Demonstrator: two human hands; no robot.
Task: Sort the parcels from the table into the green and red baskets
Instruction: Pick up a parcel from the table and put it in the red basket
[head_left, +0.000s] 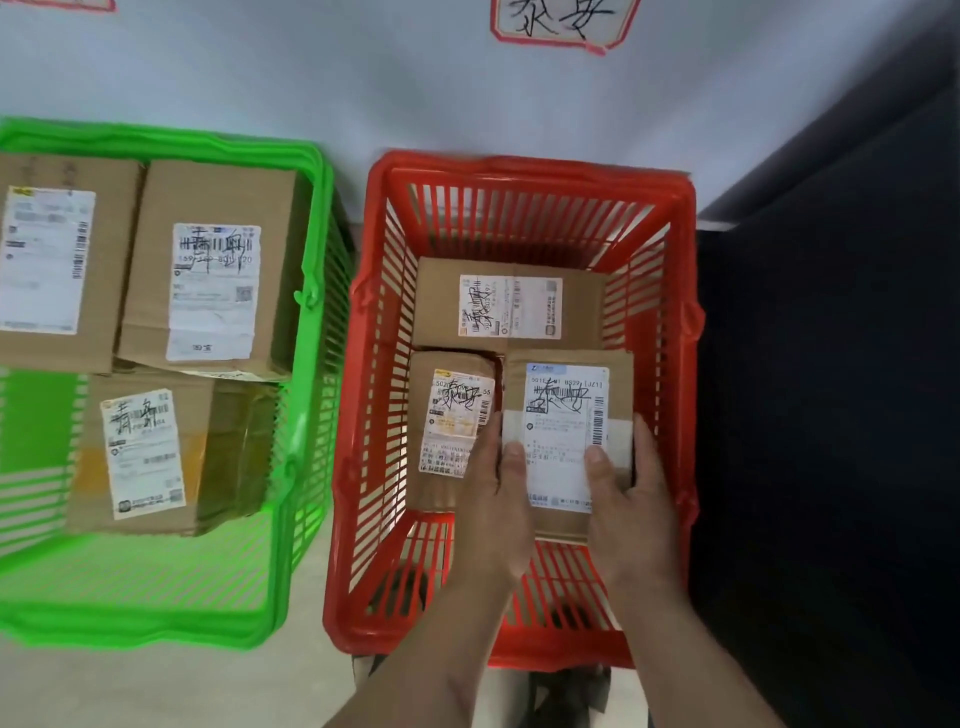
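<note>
Both hands, left hand (496, 499) and right hand (631, 499), grip a small parcel (569, 415) by its edges, thumbs on top, apparently lowering it level into the red basket (524, 171) beside two others.

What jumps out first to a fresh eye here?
The red basket at centre, where both hands, left hand and right hand, grip a labelled cardboard parcel over two others. Left of it, the green basket holds three bigger boxes.

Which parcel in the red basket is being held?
The near-right parcel in the red basket: the left hand and right hand grip its sides, while the other two lie untouched.
</note>
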